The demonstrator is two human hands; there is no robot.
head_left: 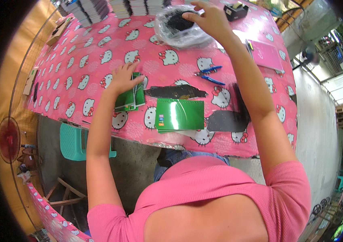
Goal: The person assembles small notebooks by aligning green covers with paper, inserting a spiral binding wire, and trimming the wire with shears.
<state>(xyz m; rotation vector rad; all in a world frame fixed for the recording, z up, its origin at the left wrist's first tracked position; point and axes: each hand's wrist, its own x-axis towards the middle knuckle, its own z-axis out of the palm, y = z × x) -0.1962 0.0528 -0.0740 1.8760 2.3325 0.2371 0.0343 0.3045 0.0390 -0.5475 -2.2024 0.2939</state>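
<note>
The left hand [124, 80], with fingers spread, rests on small green spiral notebooks [126, 101]; the right hand [211, 19], fingers apart, is over a clear plastic bag [193, 39].

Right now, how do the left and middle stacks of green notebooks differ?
The left stack is partly covered by the left hand; the middle stack is uncovered. The left stack is visibly splayed; the middle stack is more neatly aligned. Both have green covers and lie on the pink tablecloth.

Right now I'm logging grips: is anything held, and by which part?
Nothing visible in the right hand; left hand is over green notebooks, grip unclear.
</note>
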